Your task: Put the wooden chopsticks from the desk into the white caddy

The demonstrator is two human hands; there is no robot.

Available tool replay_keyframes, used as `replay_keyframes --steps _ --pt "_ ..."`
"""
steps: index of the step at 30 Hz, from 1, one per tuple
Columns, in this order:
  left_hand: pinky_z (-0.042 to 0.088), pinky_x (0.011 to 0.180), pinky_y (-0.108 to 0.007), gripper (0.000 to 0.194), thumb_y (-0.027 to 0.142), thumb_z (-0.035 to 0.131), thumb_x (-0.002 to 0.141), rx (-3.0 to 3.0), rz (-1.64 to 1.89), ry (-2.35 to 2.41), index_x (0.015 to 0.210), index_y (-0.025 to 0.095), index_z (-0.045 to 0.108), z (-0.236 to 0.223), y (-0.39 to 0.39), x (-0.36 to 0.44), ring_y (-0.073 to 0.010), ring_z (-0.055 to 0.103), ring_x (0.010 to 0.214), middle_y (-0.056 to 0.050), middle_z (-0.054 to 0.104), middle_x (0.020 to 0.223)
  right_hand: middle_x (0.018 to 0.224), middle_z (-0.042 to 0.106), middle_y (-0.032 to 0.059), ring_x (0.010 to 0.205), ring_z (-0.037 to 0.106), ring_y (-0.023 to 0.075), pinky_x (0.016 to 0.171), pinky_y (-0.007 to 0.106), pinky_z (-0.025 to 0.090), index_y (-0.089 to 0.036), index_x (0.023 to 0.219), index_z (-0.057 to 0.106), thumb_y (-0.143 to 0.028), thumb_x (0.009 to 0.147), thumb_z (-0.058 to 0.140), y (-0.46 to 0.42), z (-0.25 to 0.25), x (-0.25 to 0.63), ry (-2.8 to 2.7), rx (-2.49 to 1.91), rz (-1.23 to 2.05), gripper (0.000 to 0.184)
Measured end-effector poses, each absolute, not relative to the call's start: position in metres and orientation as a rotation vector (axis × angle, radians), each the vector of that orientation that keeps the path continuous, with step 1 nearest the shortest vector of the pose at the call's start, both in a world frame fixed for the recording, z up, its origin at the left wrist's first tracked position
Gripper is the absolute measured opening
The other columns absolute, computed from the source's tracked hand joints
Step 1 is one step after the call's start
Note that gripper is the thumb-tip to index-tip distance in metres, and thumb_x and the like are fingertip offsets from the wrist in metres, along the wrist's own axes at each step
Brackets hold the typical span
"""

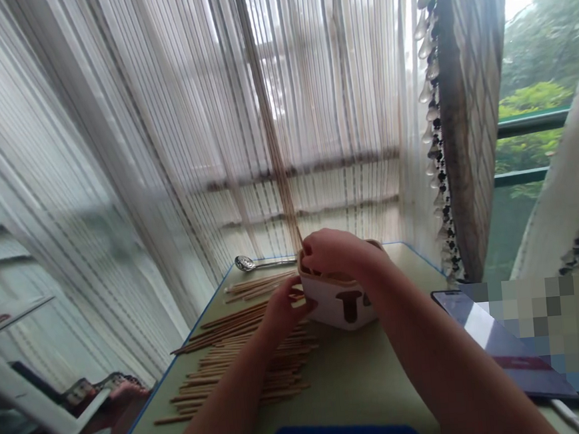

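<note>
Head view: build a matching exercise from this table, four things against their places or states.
Things:
1 slotted metal spoon
2 loose wooden sticks
3 white box
4 right hand

Places and states:
A curled over a rim
B bears a brown T-shaped mark
C lies along the far edge of the table
D spread flat, left of the box

Pairs: 1-C, 2-D, 3-B, 4-A
</note>
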State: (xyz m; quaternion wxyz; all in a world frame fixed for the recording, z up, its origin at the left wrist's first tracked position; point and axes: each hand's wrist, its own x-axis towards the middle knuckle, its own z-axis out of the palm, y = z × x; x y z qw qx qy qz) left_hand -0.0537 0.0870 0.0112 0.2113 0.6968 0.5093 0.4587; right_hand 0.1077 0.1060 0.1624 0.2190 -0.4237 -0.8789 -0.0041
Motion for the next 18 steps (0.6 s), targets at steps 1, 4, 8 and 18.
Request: replay_keyframes --steps 1,4,8,18 --pt "0.05 0.074 -0.031 0.052 0.033 0.073 0.065 1.938 1.278 1.41 0.112 0.019 0.056 0.011 0.087 -0.053 -0.0175 0.062 0.085 -0.007 0.066 0.1 0.045 0.049 -0.0004 0.046 0.044 0.0118 0.052 0.028 0.033 -0.021 0.055 0.064 -0.023 0.064 0.063 0.104 0.164 0.108 -2.463 -1.193 0.024 0.009" --pt "0.05 0.075 -0.031 0.048 0.033 0.07 0.068 1.942 1.283 1.388 0.111 0.019 0.056 0.012 0.085 -0.053 -0.0174 0.062 0.086 -0.007 0.065 0.102 0.053 0.059 0.002 0.047 0.048 0.0118 0.051 0.026 0.035 -0.02 0.065 0.07 -0.025 0.067 0.059 0.098 0.172 0.11 -2.549 -1.224 0.153 0.013" --pt "0.049 0.077 -0.032 0.045 0.035 0.068 0.071 1.966 1.275 1.385 0.111 0.018 0.057 0.014 0.083 -0.054 -0.0174 0.062 0.086 -0.007 0.065 0.104 0.072 0.069 0.0042 0.056 0.055 0.0133 0.053 0.025 0.036 -0.02 0.08 0.072 -0.029 0.07 0.053 0.097 0.178 0.117 -2.636 -1.213 0.233 0.024" --pt "0.048 0.075 -0.03 0.043 0.032 0.066 0.071 2.067 1.227 1.401 0.112 0.018 0.059 0.021 0.081 -0.056 -0.0172 0.062 0.086 -0.007 0.066 0.102 0.081 0.07 0.0044 0.062 0.057 0.0138 0.051 0.025 0.034 -0.021 0.09 0.07 -0.031 0.072 0.054 0.105 0.176 0.128 -2.585 -1.248 0.134 0.027"
